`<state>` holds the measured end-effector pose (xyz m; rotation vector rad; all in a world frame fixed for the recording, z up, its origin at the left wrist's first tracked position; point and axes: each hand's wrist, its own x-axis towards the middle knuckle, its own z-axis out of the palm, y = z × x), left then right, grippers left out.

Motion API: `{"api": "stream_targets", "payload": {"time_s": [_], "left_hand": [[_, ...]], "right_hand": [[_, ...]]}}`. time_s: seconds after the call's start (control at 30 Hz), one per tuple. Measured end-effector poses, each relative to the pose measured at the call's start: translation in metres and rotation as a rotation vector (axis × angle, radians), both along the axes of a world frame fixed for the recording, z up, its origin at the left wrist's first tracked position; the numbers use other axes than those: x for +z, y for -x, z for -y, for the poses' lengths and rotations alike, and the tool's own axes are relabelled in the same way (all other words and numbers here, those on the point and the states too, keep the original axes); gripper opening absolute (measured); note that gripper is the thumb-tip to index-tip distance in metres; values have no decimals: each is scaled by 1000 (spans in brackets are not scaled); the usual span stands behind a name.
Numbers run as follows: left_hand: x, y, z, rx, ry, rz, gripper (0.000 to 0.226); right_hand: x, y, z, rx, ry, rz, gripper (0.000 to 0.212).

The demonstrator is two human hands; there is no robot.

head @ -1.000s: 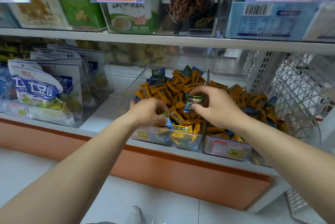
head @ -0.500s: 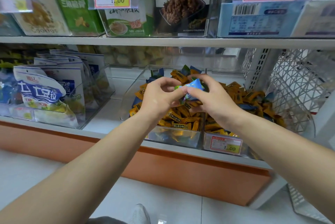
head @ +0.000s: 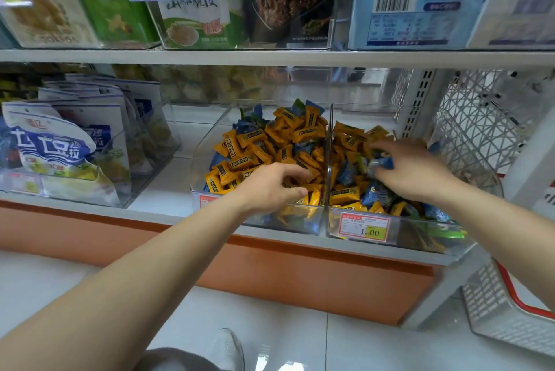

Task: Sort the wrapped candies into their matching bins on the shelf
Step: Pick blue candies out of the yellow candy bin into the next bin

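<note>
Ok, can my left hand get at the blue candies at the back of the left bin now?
Probably yes. The left hand hovers over the front of the open-topped left bin, and the blue candies lie exposed at its back left, nothing covering them. The shelf above seems to leave room.

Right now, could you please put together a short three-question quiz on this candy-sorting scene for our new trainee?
1. True or false: the right hand pinches a blue candy above the right bin.
2. The left hand is over: A) the left bin; B) the right bin; C) neither bin.
3. Fill in: the price tag on the right bin's front reads ____.

Key: 1 true; 2 A; 3 1.00.
</note>
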<state>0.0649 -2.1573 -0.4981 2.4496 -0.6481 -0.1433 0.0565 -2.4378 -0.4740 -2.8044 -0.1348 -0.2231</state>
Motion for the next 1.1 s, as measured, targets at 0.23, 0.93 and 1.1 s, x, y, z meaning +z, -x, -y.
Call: {"api": "stream_targets", "payload": {"time_s": [0.23, 0.93, 1.1], "left_hand": [[-6, -21, 28, 86, -262, 29, 67], [3, -41, -54, 388, -240, 156, 50], [7, -34, -53, 455, -412, 290, 57]], "right_hand": [[9, 5, -50, 248, -48, 205, 52], [-31, -8, -63, 361, -94, 141, 51], [-31, -6, -64, 361, -89, 146, 52]]}}
